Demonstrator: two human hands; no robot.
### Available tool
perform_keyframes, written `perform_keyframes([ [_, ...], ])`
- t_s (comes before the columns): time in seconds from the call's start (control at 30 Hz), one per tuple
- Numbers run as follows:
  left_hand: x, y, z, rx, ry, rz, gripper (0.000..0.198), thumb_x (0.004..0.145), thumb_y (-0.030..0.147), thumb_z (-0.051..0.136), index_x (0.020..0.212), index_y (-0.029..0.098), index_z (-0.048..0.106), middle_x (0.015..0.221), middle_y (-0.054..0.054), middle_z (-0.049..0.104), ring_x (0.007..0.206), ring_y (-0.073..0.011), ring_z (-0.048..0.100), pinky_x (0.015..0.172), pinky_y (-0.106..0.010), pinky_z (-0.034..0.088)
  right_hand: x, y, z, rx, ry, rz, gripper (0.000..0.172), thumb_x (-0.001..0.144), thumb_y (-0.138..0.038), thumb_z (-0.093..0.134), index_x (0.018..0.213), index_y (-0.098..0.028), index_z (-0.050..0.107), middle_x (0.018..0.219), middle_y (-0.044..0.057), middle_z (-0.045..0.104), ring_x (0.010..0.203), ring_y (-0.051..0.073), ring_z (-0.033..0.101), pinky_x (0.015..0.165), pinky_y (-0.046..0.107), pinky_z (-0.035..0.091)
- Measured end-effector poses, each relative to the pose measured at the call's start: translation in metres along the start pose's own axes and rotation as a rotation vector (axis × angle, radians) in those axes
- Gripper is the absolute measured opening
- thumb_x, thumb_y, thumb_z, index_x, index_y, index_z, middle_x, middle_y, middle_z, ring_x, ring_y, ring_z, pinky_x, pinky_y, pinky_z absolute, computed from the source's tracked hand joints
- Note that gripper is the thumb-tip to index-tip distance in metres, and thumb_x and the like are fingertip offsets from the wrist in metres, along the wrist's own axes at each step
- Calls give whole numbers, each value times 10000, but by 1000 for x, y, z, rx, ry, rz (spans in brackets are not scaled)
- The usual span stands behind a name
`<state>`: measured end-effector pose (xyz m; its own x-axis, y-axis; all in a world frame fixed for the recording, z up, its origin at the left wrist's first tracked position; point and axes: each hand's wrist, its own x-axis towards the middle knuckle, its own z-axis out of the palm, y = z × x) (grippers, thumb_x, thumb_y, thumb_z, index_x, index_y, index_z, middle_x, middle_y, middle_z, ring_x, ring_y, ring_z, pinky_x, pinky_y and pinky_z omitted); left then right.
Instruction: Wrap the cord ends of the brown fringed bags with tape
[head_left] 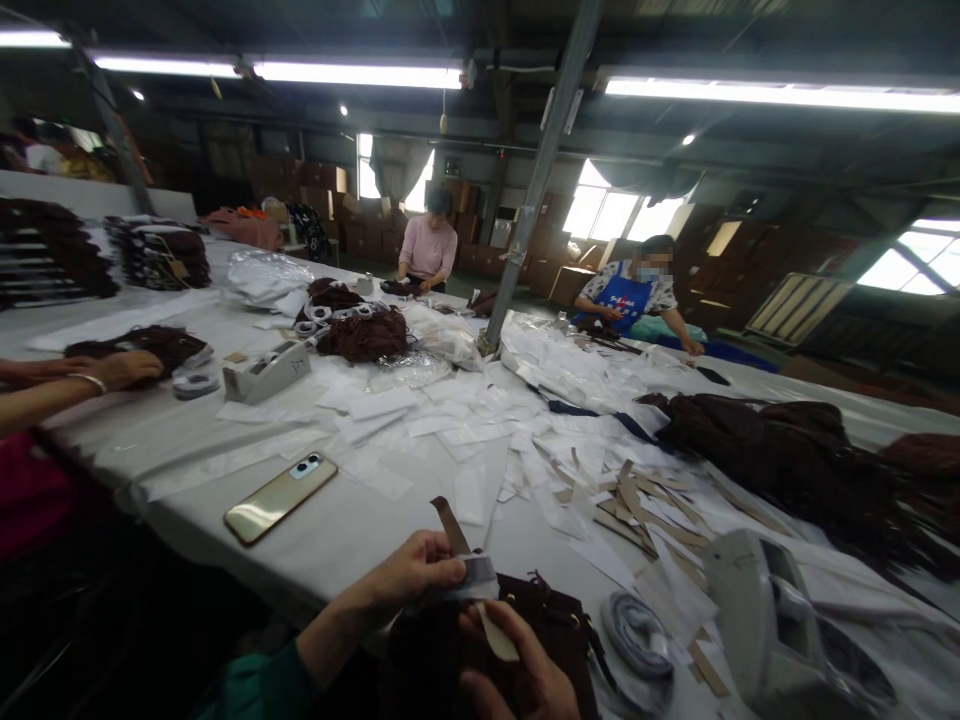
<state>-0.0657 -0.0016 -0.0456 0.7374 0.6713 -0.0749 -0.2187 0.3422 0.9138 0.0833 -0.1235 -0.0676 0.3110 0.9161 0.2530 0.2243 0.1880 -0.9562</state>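
My left hand point(416, 572) pinches a narrow brown card strip point(448, 525) between thumb and fingers. A whitish wrapping piece point(477, 578) lies across the strip's middle, and I cannot tell whether it is paper or tape. On the strip's lower, paler end, the fingers of my right hand point(529, 660) are bent around it. Below both hands rests a dark brown bag point(551, 608) with metal eyelets along its top edge, partly covered by my hands and in shadow.
A gold phone point(281, 497) lies at left on the table. Tape dispensers point(772, 620) point(266, 372), a tape roll point(637, 635), card strips point(637, 505) and white paper scraps point(382, 402) surround the work. Brown bags point(757, 440) lie right. Co-workers point(429, 245) point(626, 290) stand opposite; another person's hands point(124, 372) work at left.
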Motion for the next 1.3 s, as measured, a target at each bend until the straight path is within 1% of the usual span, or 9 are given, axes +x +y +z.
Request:
perform_keyframes([
  [0.1,-1,6,1,54,-104,-51,432,669,473,777,888,105,716,736,-42,630,610,-114,497,551,-207,313,16,-9,-14,-211,-15,-167,200,853,-349,597,963,-256,736,748,46,697,643,175,664,625,240,543],
  [0.27,0,13,2,247,-279,-66,373,742,453,718,934,133,704,765,-15,590,662,-123,458,569,-211,316,42,-27,-21,-455,-87,-338,222,878,-263,531,929,-244,746,747,46,639,654,161,626,583,228,504],
  [0.37,3,14,3,348,-315,-60,324,763,437,693,902,144,707,731,-4,564,669,-134,448,579,-217,334,46,-27,-16,-466,-158,-299,234,883,-263,512,892,-251,745,732,34,657,662,165,637,596,233,499],
  [0.5,4,13,9,429,-306,-6,225,797,358,648,871,153,705,695,14,528,654,-130,425,606,-226,345,45,-21,-15,-398,-106,-216,210,872,-273,538,871,-242,746,772,36,686,703,175,651,635,240,506],
  [0.73,-7,19,23,416,-314,15,209,810,252,583,977,180,687,835,-1,575,741,-151,473,666,-239,375,45,-20,-16,-327,-118,-120,140,834,-318,624,847,-237,736,794,29,714,742,188,669,681,253,516],
  [0.87,-7,12,23,411,-201,33,219,846,316,562,897,142,685,722,8,540,636,-118,426,575,-219,344,44,-12,-13,-391,50,-68,230,804,-368,668,975,-215,688,770,24,719,680,191,677,631,255,534],
  [0.93,-4,8,20,346,-173,5,258,835,362,589,835,121,682,668,14,507,596,-103,389,533,-213,310,43,-9,-13,-447,75,-173,212,845,-349,625,1001,-214,674,801,32,718,705,190,682,653,257,547],
  [1.1,-1,5,13,92,-172,-98,337,724,431,717,826,111,700,674,5,542,610,-105,414,575,-219,321,41,-10,-22,-595,-229,-588,315,922,-285,521,1223,-236,600,1059,76,676,972,207,650,834,285,550],
  [1.3,-1,9,14,52,-231,-126,338,701,367,712,920,110,683,770,-7,580,671,-111,456,636,-222,330,42,-11,-28,-745,-233,-654,263,924,-258,495,1170,-217,578,1099,102,605,987,233,606,798,353,538],
])
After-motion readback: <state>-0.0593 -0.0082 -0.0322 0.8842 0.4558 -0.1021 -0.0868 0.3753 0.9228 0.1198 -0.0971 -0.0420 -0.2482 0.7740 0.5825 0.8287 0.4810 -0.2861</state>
